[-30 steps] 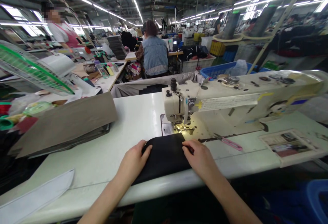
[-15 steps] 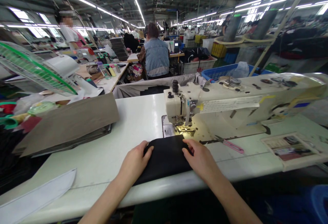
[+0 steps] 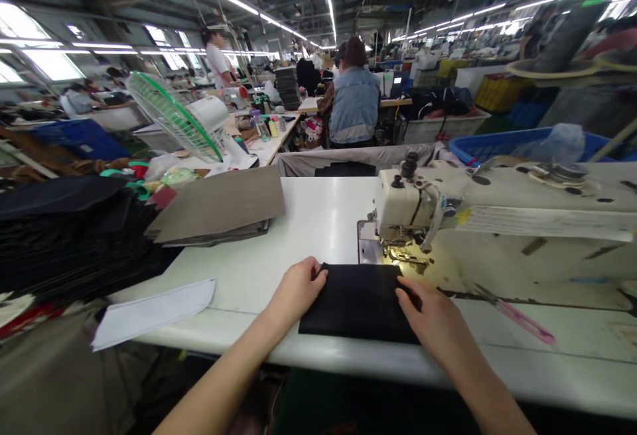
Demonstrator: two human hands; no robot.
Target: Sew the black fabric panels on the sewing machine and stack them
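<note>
A black fabric piece [image 3: 358,302] lies flat on the white sewing table [image 3: 318,223], close to its front edge. My left hand [image 3: 301,289] pinches its upper left corner between thumb and fingers. At the upper right corner, my right hand [image 3: 428,306] grips the cloth in the same way. Just beyond the fabric's far edge is the lit needle area of a cream sewing machine [image 3: 413,209], its presser foot [image 3: 408,256] apart from the cloth. Pink-handled snips [image 3: 522,319] rest on the table to the right of my right hand.
Grey-brown fabric pieces [image 3: 223,203] are stacked at the left, with a white curved panel [image 3: 154,312] nearer the front edge. Behind stand a green-rimmed fan [image 3: 174,117] and a blue basket [image 3: 522,143]. Dark cloth piles [image 3: 74,236] lie far left. A person in a denim vest [image 3: 354,107] sits ahead.
The view has turned left, so everything appears shifted right. The black fabric now lies flatter and squarer, its left side no longer bunched under my left hand. Both hands keep hold of it.
</note>
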